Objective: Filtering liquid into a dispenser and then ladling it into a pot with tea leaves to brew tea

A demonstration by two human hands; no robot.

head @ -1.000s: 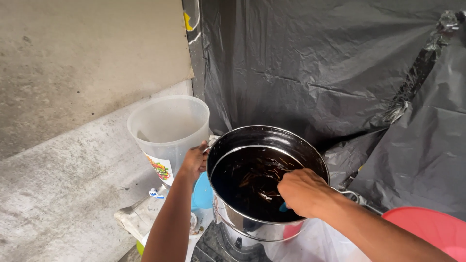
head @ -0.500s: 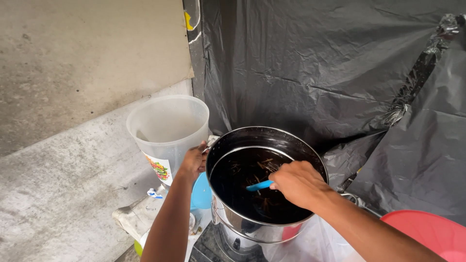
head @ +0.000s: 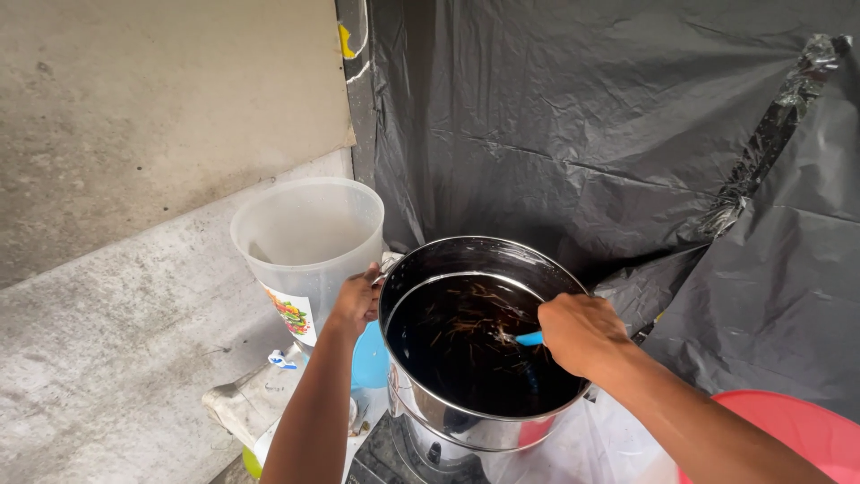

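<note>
The right hand [head: 582,333] hides most of the blue utensil [head: 529,338], and its lower end is lost in the dark liquid. The bottom edge cuts off the steel pot [head: 448,421] and the red basin [head: 797,435]. The left hand [head: 356,300] covers the pot's handle.

The pot [head: 484,394] mouth is lying open from above, though the right hand [head: 582,333] and blue handle [head: 530,338] are taking up its right side. The left hand [head: 356,300] is filling the gap between pot and jug [head: 309,242]. Black sheeting [head: 582,134] is closing off the back; a red basin [head: 788,439] is blocking the right.
</note>
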